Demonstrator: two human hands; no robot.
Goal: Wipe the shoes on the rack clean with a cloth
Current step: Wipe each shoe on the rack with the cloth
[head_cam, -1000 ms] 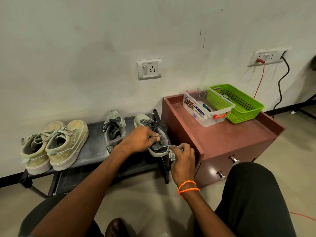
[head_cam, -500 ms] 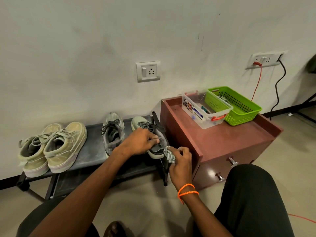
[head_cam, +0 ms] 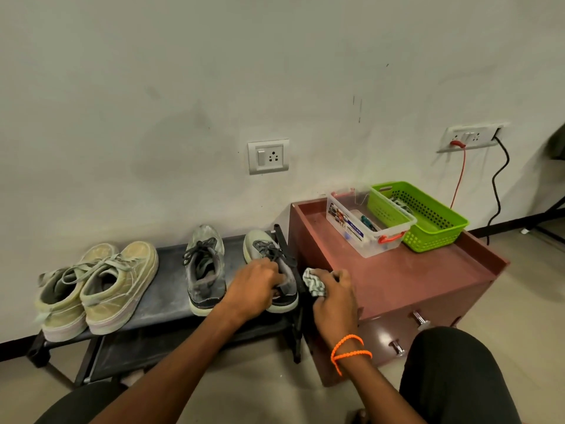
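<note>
At the rack's (head_cam: 171, 301) right end, the left hand (head_cam: 255, 283) curls its grip over the grey shoe (head_cam: 272, 264). The right hand (head_cam: 334, 298), just beside the shoe, has its grip closed round a bunched cloth (head_cam: 313, 283).

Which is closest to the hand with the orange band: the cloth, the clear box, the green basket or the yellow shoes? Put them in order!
From the right hand:
1. Cloth, in its grip.
2. Clear box, on the cabinet behind.
3. Green basket, beside the box, farther right.
4. Yellow shoes, rack's far left.

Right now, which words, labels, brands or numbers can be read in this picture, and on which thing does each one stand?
None can be read with certainty.
Clear plastic box: a printed label with small pictures and a dark blue strip of white letters, too small and blurred to read.
Shoes, wall sockets, green basket: no text visible.
</note>
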